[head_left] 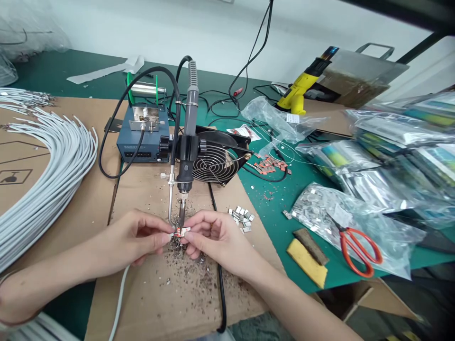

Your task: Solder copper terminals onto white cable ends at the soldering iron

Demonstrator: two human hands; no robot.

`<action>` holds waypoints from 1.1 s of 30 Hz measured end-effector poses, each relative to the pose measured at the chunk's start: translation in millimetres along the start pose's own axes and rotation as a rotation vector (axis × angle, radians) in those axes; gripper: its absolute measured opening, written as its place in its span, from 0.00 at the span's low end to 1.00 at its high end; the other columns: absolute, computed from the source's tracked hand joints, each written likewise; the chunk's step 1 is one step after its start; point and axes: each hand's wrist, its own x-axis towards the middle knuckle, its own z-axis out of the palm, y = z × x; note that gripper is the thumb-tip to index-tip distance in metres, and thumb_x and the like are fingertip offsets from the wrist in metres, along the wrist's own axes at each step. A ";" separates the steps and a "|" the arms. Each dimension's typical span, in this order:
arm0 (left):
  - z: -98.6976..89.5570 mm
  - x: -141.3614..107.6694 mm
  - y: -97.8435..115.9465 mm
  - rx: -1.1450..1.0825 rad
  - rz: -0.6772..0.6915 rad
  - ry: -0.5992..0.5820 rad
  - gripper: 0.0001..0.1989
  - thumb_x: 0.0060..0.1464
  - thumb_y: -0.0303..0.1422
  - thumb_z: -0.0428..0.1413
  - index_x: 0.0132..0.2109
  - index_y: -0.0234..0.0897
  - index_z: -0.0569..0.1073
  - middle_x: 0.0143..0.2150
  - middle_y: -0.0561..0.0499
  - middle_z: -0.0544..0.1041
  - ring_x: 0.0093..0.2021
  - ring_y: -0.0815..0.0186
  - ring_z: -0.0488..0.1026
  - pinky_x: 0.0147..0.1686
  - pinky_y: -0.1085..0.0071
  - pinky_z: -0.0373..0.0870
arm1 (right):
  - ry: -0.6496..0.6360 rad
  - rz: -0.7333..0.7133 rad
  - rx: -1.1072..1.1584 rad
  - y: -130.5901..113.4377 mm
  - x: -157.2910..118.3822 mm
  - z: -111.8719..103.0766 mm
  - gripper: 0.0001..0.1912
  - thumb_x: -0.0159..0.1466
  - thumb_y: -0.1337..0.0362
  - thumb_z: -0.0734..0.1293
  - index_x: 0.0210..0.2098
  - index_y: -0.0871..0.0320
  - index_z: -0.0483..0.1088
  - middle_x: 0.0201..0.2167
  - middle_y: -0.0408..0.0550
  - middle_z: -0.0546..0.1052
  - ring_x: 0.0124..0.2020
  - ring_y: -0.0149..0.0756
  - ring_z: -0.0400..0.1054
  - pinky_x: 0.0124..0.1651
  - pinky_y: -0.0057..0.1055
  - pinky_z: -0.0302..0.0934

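My left hand (147, 237) pinches the end of a white cable (120, 300), whose length hangs down toward the bench's front edge. Between thumb and finger, my right hand (209, 237) grips a small connector (185, 231) with white and red on it. Cable end and connector meet right under the tip of a soldering iron (186, 166), which is clamped upright in a stand. A thin solder feed tube (170, 199) runs down beside the iron. The exact contact at the tip is too small to make out.
A blue solder feeder (144, 142) and a black fan (216, 163) stand behind. Cable bundles (53, 189) lie left. Small metal connector shells (241, 219), sponges (307, 258), red-handled scissors (360, 251), plastic bags (341, 222) and a yellow heat gun (300, 87) are to the right.
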 end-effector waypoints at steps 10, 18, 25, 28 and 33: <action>-0.9 1.5 0.2 -0.030 0.057 0.004 0.14 0.53 0.43 0.59 0.31 0.35 0.78 0.22 0.56 0.70 0.17 0.75 0.58 0.17 0.77 0.54 | 0.029 0.011 0.033 -4.1 -0.4 1.1 0.15 0.47 0.65 0.80 0.31 0.61 0.74 0.24 0.42 0.79 0.19 0.24 0.70 0.23 0.20 0.67; -3.1 -0.5 1.8 -0.046 0.083 -0.031 0.14 0.54 0.42 0.59 0.32 0.35 0.79 0.22 0.56 0.69 0.17 0.75 0.59 0.16 0.78 0.54 | 0.006 -0.015 0.066 -7.4 -4.3 0.7 0.17 0.46 0.61 0.81 0.31 0.60 0.75 0.25 0.42 0.80 0.17 0.23 0.67 0.21 0.21 0.65; -2.9 -0.9 1.2 -0.044 0.034 0.007 0.13 0.52 0.42 0.60 0.31 0.36 0.80 0.21 0.56 0.70 0.17 0.75 0.59 0.16 0.78 0.53 | 0.021 -0.011 0.041 -6.5 -4.5 0.8 0.17 0.48 0.57 0.80 0.31 0.60 0.76 0.25 0.44 0.80 0.16 0.23 0.66 0.20 0.20 0.63; -3.0 0.3 1.6 -0.032 0.029 0.015 0.14 0.51 0.43 0.61 0.29 0.36 0.79 0.20 0.56 0.70 0.16 0.75 0.59 0.16 0.77 0.52 | 0.041 -0.007 0.033 -5.2 -3.7 0.5 0.17 0.47 0.57 0.80 0.31 0.60 0.76 0.25 0.44 0.80 0.16 0.24 0.66 0.20 0.21 0.63; -4.1 -1.5 2.3 -0.030 0.033 -0.003 0.14 0.52 0.44 0.60 0.32 0.36 0.81 0.22 0.55 0.71 0.17 0.75 0.60 0.16 0.78 0.55 | 0.018 -0.021 0.030 -7.4 -4.8 0.2 0.15 0.48 0.59 0.79 0.31 0.60 0.76 0.24 0.43 0.80 0.16 0.23 0.66 0.19 0.20 0.62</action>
